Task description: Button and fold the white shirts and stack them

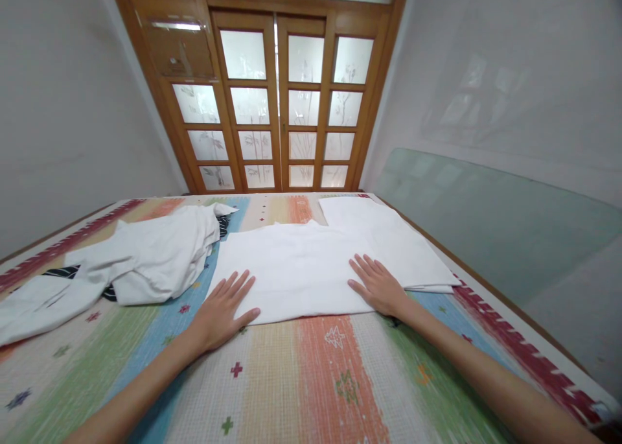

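A white folded garment (296, 269) lies flat on the bed in front of me. My left hand (221, 314) rests on its near left corner, fingers spread, part of the palm over the bedcover. On its right end lies my right hand (376, 285), palm down with the fingers apart. Beyond the right hand is a stack of folded white cloth (389, 240), which the garment's right end meets. To the left sits a crumpled pile of white clothing (155, 256) with black striped parts showing. What kind of garment each one is, I cannot tell.
A striped, multicoloured bedcover (272, 379) spreads under everything. Wooden doors with frosted panes (279, 107) stand past the far edge. A pale green panel (486, 210) runs along the right wall, and a grey wall (72, 107) rises at left.
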The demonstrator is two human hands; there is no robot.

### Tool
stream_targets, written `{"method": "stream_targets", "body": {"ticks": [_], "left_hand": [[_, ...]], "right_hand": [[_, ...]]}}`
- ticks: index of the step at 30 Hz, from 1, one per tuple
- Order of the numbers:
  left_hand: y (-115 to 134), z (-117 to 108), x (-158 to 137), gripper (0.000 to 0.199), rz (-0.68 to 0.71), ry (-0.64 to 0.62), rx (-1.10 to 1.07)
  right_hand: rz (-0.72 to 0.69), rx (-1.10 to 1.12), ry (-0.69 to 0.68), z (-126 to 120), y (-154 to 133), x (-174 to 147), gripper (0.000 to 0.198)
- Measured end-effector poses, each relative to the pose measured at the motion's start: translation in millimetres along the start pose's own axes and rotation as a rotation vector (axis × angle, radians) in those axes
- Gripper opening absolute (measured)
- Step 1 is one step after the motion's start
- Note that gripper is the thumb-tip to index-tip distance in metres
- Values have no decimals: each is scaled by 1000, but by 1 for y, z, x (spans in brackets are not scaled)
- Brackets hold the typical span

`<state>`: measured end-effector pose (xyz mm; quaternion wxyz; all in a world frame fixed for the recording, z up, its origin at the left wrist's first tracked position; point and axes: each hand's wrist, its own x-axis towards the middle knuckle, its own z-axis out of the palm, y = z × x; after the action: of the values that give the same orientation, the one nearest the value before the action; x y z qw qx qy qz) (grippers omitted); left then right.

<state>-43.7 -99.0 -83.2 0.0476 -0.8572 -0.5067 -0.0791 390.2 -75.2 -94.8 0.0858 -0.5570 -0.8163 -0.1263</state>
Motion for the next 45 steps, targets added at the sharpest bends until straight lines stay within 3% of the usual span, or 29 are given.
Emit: {"method": "stream_targets", "body": {"ticks": [4,8,16,21,28,33,36,39,42,45], "left_hand": [[-1,-9,5,80,-86,-93,-13],[9,-16,28,91,-188,-207,-15],[17,-7,93,81,-177,-182,-82],[1,0,114,74,-258,-144,-91],[-15,3,108,71,-371,-115,-36],[-6,0,114,70,-473,-149,-33],[7,1,129,70,-508,-166,-65],[27,5,147,68,-418,-94,-116],[47,11,164,61,-277,29,-143],[53,16,172,58,-218,-15,-142]], "right_hand": [[108,-18,-58,9,10,11,76],[98,41,-154,12,8,37,77],[-14,134,-246,10,-7,101,69],[108,145,-306,12,0,122,69],[344,105,-335,16,23,135,69],[479,105,-273,18,5,146,70],[423,177,-217,14,-27,157,66],[317,274,-96,10,-65,166,64],[80,320,16,10,-95,171,61],[-132,313,-33,14,-104,168,58]]}}
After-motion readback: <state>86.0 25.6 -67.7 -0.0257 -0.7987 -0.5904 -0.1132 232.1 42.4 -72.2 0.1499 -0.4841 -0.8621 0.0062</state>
